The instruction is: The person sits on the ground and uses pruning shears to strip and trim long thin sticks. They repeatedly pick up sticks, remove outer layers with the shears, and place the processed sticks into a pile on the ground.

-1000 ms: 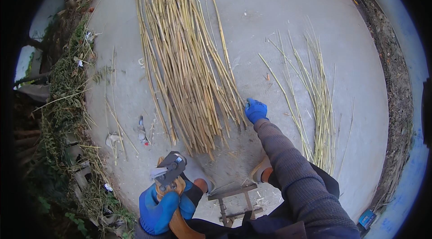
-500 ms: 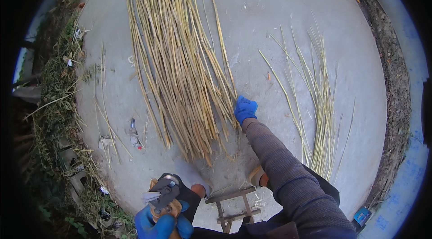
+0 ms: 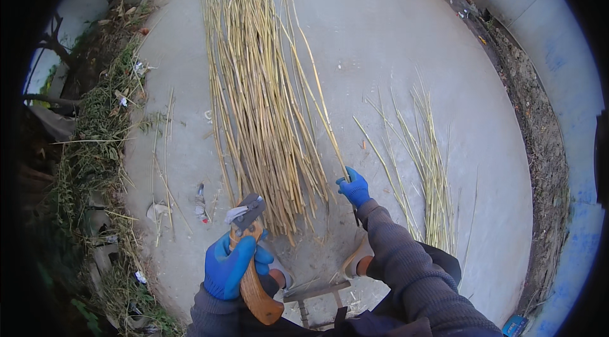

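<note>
My left hand [image 3: 230,267], in a blue glove, is wrapped round a tool with a curved wooden handle [image 3: 257,296] and a dark grey head [image 3: 247,211]; a pale strip is wound or laid across the head, and its exact kind I cannot make out. My right hand [image 3: 354,187], gloved in the same blue, is closed on the lower end of a long yellowish cane stalk [image 3: 325,115]. That stalk slants away from the right side of a large heap of similar stalks [image 3: 263,121] lying lengthwise on the concrete.
To the right lies a smaller bundle of thin greenish stalks [image 3: 434,178]. Between my feet stands a low wooden frame [image 3: 317,292]. Weeds and litter [image 3: 95,166] edge the concrete on the left; a pale wall [image 3: 539,39] runs along the right.
My right hand has drawn closer to me, bringing a stalk out from the heap's edge. My left hand has risen with the wooden-handled tool, whose full handle now shows.
</note>
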A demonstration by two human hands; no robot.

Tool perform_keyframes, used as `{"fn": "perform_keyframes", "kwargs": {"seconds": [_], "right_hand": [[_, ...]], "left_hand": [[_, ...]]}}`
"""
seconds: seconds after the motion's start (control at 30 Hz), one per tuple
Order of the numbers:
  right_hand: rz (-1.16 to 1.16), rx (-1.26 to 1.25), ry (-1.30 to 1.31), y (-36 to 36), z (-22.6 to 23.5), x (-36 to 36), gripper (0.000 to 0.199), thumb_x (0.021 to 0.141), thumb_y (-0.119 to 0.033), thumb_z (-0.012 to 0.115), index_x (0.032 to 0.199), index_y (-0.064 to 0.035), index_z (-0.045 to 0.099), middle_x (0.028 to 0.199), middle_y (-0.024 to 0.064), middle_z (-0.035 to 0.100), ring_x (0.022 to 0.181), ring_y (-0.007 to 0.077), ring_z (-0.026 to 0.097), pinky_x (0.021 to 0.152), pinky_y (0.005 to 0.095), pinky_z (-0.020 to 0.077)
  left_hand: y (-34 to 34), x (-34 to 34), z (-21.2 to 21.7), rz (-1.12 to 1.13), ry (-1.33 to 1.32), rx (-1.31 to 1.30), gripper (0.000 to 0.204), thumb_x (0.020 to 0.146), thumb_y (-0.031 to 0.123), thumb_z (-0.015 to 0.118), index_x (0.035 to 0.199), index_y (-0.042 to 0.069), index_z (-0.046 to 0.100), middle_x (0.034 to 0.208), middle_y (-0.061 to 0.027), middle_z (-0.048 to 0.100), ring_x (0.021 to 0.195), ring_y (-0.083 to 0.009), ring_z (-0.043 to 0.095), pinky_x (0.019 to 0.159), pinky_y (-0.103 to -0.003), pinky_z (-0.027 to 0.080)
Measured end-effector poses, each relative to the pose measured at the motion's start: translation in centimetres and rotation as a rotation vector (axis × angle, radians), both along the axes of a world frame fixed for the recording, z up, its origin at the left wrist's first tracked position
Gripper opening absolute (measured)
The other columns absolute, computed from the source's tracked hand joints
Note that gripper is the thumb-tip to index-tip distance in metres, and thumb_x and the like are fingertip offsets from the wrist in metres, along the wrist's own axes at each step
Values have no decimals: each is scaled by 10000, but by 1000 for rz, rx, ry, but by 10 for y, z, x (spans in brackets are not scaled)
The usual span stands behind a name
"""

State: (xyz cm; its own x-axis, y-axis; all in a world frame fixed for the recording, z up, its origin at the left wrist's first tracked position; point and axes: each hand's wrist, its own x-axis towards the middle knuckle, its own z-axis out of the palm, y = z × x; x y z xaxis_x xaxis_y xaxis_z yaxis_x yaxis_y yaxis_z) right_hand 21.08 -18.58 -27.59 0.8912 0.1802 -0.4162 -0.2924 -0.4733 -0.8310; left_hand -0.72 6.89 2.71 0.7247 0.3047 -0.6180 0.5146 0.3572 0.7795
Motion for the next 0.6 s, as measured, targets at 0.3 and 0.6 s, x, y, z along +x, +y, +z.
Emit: {"fn": "perform_keyframes", "kwargs": {"seconds": [0.3,0.6], "right_hand": [[14,674,605,-13,103,-45,472,950,-395,593,1197,8,599,991,84,669,775,146,623,729,278,540],[285,564,574,-18,121,-89,298,946,-314,630,986,-20,660,837,51,647,730,133,616,666,254,524]], "left_hand": [[15,-19,-8,98,-238,10,416,941,301,617,1155,-55,596,801,-120,669,636,-169,632,589,-268,527],[36,-33,-21,170,-346,-26,443,918,319,650,1151,-54,595,870,-140,667,691,-180,644,627,-289,553]]}}
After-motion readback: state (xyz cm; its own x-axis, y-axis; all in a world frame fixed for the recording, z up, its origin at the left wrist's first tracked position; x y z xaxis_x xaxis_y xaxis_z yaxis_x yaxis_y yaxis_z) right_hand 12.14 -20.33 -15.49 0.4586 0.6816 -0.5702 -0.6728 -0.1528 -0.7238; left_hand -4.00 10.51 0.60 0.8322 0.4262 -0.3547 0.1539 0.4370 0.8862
